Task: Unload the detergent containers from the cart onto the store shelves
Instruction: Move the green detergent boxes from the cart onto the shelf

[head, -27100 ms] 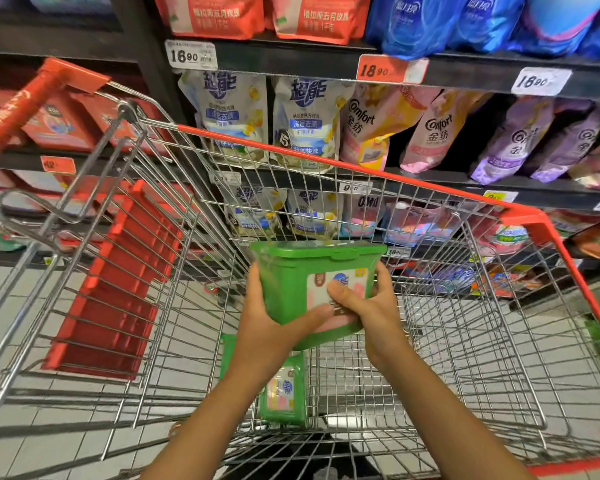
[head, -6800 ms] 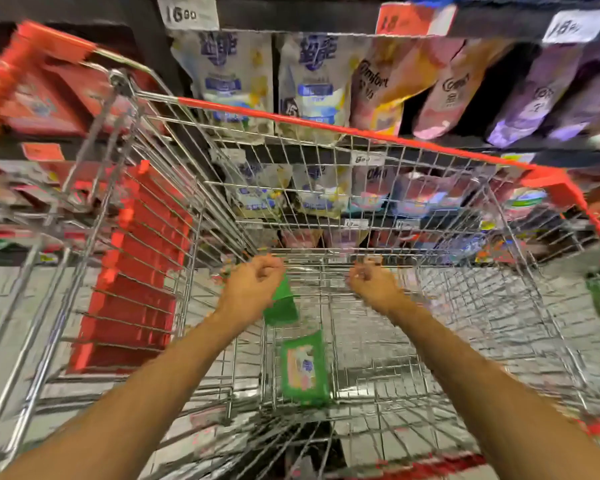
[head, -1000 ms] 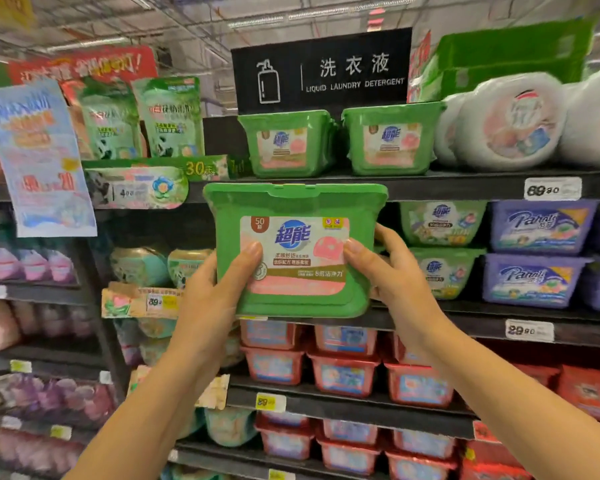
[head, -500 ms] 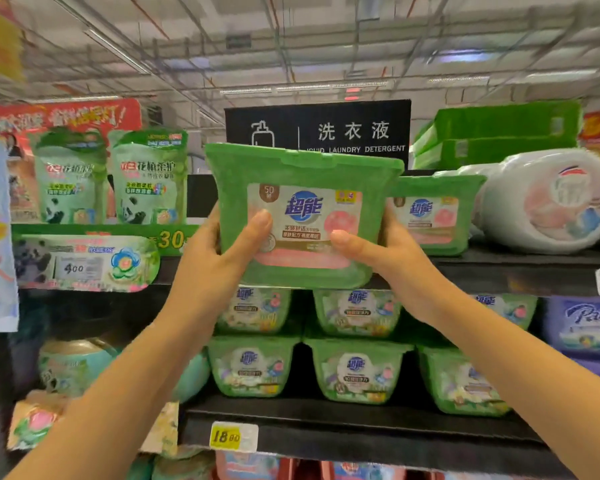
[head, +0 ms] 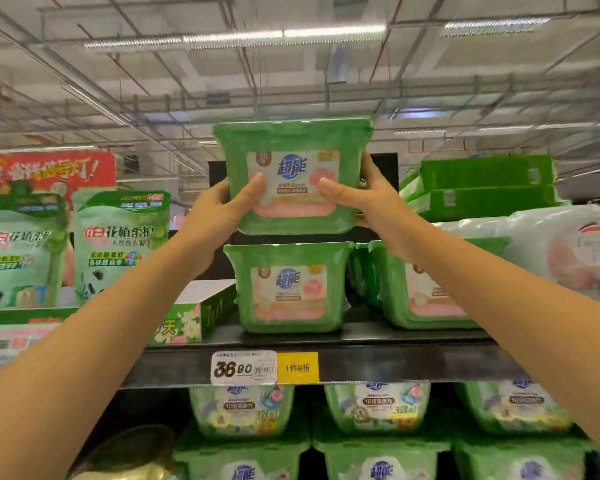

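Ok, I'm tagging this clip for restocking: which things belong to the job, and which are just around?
Job: held detergent box, gripped by left hand and right hand; matching box under it; top shelf.
Just around: panda pouches; price tag; white wrapped pack.

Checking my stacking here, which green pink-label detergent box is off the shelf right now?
The top box, gripped by the left hand and right hand, above the lower box that sits on the shelf.

Left hand (head: 222, 209) and right hand (head: 371, 202) raised high, gripping the container (head: 291, 140)
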The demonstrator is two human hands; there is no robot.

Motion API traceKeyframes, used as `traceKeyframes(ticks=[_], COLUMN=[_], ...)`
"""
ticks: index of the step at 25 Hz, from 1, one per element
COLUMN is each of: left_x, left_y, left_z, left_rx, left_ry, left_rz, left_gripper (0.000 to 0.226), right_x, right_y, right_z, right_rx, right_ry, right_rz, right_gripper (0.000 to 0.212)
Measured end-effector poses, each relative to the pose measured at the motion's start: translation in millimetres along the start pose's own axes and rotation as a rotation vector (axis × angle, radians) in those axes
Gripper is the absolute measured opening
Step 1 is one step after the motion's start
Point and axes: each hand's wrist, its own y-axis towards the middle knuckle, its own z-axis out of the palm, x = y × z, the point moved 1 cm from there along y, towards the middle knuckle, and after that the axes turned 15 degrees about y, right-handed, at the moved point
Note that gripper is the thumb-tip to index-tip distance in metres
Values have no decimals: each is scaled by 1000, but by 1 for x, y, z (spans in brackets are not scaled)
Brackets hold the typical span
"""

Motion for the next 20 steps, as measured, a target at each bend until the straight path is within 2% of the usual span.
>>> traceKeyframes(ticks=[10, 18, 20], left_x=[44, 42, 48], left_y=[29, 22, 14], left_z=[-1, 3, 1], left_rx=[150, 221, 197], left_ry=[139, 83, 37], left_rz=[-92, -112, -159], left_gripper=[48, 73, 92], right_x=[-47, -49, -51], right_y=[33, 32, 31], right_z=[-10, -13, -13], right_rx=[-11, -53, -70], right_ry=[56, 30, 33], right_rz=[148, 148, 155], right_gripper=[70, 86, 83])
